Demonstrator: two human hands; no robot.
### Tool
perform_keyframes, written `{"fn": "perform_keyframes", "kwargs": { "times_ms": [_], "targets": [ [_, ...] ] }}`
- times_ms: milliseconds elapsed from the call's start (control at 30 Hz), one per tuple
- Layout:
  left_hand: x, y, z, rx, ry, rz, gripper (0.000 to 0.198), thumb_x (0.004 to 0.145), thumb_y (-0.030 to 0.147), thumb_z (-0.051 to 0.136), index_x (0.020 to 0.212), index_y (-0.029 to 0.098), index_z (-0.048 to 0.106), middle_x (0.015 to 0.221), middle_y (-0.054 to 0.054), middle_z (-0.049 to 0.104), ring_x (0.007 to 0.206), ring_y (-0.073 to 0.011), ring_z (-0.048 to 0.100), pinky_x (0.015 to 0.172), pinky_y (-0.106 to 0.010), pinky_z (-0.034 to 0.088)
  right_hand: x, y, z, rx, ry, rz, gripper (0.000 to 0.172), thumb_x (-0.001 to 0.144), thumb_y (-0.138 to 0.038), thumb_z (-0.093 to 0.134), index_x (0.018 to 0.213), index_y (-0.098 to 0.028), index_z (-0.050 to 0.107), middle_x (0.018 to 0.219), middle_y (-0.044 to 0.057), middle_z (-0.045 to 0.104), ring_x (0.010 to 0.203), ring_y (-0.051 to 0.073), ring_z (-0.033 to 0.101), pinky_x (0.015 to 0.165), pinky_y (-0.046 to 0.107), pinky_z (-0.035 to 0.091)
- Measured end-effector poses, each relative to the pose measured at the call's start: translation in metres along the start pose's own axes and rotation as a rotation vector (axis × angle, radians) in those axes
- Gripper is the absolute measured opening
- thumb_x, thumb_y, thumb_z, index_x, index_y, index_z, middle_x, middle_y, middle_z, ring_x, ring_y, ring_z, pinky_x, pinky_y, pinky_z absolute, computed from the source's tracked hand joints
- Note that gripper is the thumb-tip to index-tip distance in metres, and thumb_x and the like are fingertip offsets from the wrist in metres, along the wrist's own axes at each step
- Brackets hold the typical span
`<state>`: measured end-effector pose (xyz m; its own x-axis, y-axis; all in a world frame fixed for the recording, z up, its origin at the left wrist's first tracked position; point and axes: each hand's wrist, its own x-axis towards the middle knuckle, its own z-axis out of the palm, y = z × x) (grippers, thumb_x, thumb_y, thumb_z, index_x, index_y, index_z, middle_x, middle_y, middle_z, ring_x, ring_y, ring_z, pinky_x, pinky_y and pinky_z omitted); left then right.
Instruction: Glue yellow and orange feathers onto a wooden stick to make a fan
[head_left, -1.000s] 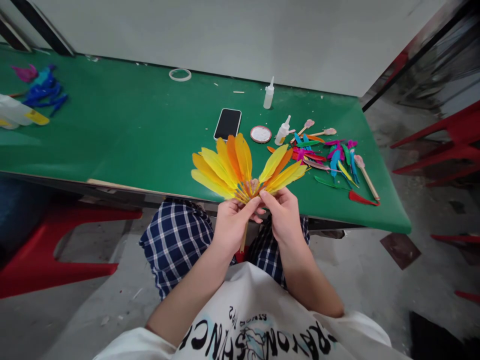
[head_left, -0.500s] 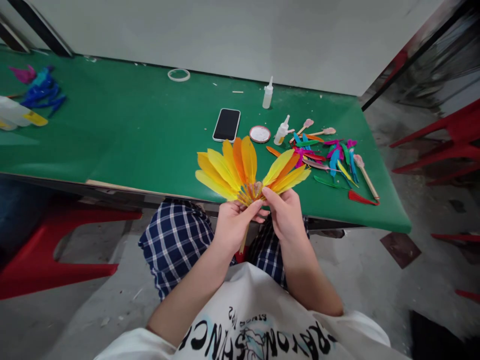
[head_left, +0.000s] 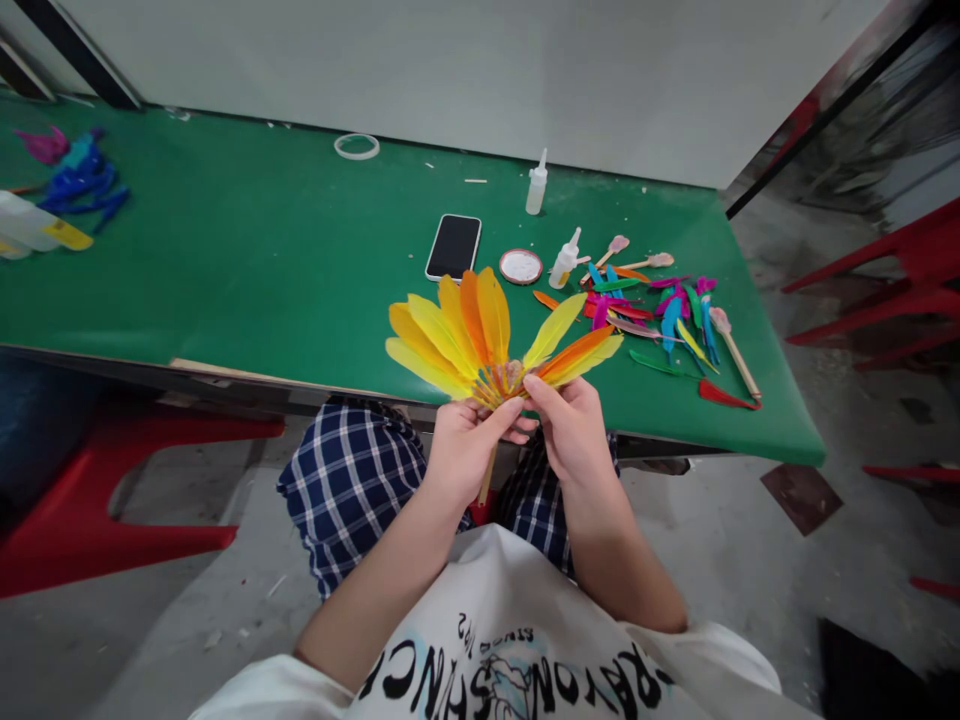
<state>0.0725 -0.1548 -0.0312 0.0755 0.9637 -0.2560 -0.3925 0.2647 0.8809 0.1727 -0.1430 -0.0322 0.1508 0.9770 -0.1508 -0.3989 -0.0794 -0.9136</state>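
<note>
A feather fan [head_left: 450,330] of yellow and orange feathers spreads out over the table's front edge, its thin wooden handle [head_left: 488,475] pointing down toward my lap. My left hand [head_left: 472,440] is closed around the fan's base, where the quills meet. At the right side of that base, my right hand [head_left: 568,425] pinches the quills of an orange and yellow feather group [head_left: 581,353] between thumb and fingers. A gap parts the left feathers from a single yellow feather [head_left: 553,332] beside that group. The fingertips partly hide the quill ends.
On the green table [head_left: 262,270] lie a phone [head_left: 454,247], a round lid [head_left: 520,266], two small glue bottles [head_left: 536,185], loose coloured feathers [head_left: 671,320], several wooden sticks [head_left: 739,355] and a red tassel [head_left: 727,395]. Blue feathers [head_left: 86,180] lie far left. A red stool [head_left: 150,480] stands left.
The right-hand feathers have shifted: the orange one now lies lower, close over the lower yellow one, and the gap below the single yellow feather is wider. Both hands keep their grip.
</note>
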Motion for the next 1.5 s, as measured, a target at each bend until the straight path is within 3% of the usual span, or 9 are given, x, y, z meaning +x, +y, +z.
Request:
{"fn": "perform_keyframes", "kwargs": {
  "times_ms": [267, 667, 900, 1167, 1500],
  "targets": [
    [-0.0008, 0.0026, 0.0010, 0.026, -0.026, -0.039, 0.018, 0.068, 0.025, 0.068, 0.081, 0.012, 0.068, 0.076, -0.005, 0.071, 0.057, -0.0096, 0.064, 0.051, -0.016, 0.053, 0.0016, 0.0004, -0.0017, 0.032, -0.047, 0.020, 0.017, 0.068, -0.032, 0.066, 0.073, -0.016, 0.062, 0.057, -0.003, 0.056, 0.048, 0.006, 0.048, 0.044, 0.019, 0.041],
    [-0.0015, 0.0032, 0.0020, 0.011, -0.057, -0.050, 0.013, 0.069, 0.023, 0.066, 0.079, 0.014, 0.069, 0.067, -0.001, 0.069, 0.055, -0.0077, 0.063, 0.053, -0.015, 0.053, -0.0010, -0.0008, -0.0004, 0.066, 0.007, 0.005, 0.017, 0.068, -0.033, 0.066, 0.070, -0.017, 0.061, 0.051, -0.005, 0.052, 0.043, 0.006, 0.045, 0.045, 0.020, 0.043],
    [-0.0014, 0.0029, 0.0004, 0.041, -0.046, -0.065, 0.019, 0.068, 0.026, 0.067, 0.081, 0.012, 0.069, 0.078, -0.006, 0.071, 0.057, -0.0093, 0.064, 0.053, -0.016, 0.054, 0.0010, 0.0006, -0.0033, 0.043, -0.017, -0.034, 0.015, 0.067, -0.031, 0.067, 0.074, -0.017, 0.063, 0.063, -0.002, 0.061, 0.052, 0.007, 0.053, 0.051, 0.020, 0.046],
    [-0.0009, 0.0037, -0.0003, 0.039, -0.043, -0.060, 0.021, 0.068, 0.026, 0.067, 0.083, 0.012, 0.068, 0.079, -0.006, 0.071, 0.058, -0.0103, 0.065, 0.053, -0.017, 0.054, 0.0011, 0.0027, -0.0028, -0.066, 0.012, -0.066, 0.017, 0.066, -0.033, 0.067, 0.068, -0.017, 0.061, 0.054, -0.003, 0.058, 0.053, 0.010, 0.055, 0.053, 0.023, 0.047],
    [-0.0015, 0.0043, 0.0002, 0.015, -0.032, -0.043, 0.020, 0.067, 0.028, 0.068, 0.080, 0.012, 0.068, 0.075, -0.006, 0.071, 0.059, -0.0112, 0.065, 0.053, -0.019, 0.054, -0.0005, 0.0020, -0.0003, 0.014, 0.006, -0.071, 0.015, 0.066, -0.028, 0.068, 0.074, -0.017, 0.063, 0.067, -0.001, 0.064, 0.059, 0.009, 0.058, 0.059, 0.024, 0.049]
  ]
}}
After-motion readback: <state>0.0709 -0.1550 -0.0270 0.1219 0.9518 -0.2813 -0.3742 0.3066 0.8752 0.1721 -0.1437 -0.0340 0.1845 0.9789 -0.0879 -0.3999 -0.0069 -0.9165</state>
